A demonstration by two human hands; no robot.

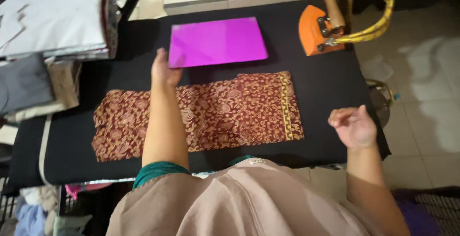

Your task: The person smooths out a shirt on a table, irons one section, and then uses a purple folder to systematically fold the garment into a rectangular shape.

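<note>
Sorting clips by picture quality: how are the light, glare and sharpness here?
Head view: even indoor light; the magenta sheet looks overexposed and glowing; pale glare patches on the floor tiles; the left hand and right hand are slightly soft; wide-angle lens bends the black table edges.

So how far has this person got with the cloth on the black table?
The patterned maroon cloth already lies folded and flat on the black table. In hand: the left hand touches the corner of the bright purple sheet beyond the cloth; the right hand hovers empty and loosely curled. The orange iron stands untouched at the far corner, and a stack of folded fabric waits at the left.
</note>
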